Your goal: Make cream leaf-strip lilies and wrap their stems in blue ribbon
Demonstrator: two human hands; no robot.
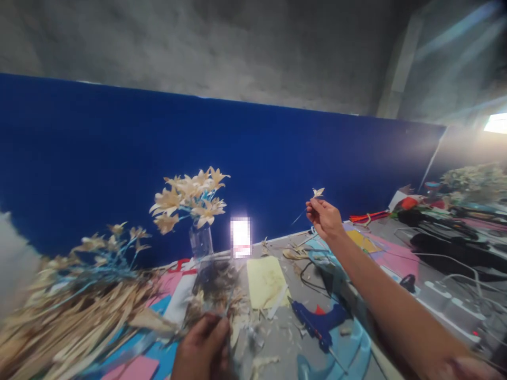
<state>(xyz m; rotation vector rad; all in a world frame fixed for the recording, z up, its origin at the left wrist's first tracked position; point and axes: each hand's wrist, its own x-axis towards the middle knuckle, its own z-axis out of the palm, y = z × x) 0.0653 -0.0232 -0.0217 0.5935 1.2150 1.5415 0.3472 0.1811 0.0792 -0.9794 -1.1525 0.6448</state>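
Flower (318, 193), small and cream, stands right of centre in the frame, pinched between the thumb and fingertips of the right hand (324, 215); a thin stem slants down from the grip, its lower end faint against the blue panel (269, 158). The right forearm is cut off at the lower right.

At the bottom of the frame, the left hand (204, 343) has its thumb and forefinger drawn close together. A thin strip seems to rise from them, but blur leaves it uncertain whether they hold it. The lower part of this hand is out of frame.

Left of centre, a bouquet (190, 198) hides the mouth of a clear vase (201, 243). Beside it, a bright rectangle (241, 237) is pixelated, so whatever it shows cannot be read. The yellow sheet (267, 279) below carries smudges too indistinct to make out as writing. At lower right of centre lies a blue glue gun (319, 324); any marking on it is too small to read. Husks (79, 311) at lower left run past the edge, blurred, covering part of the worktop (283, 338).
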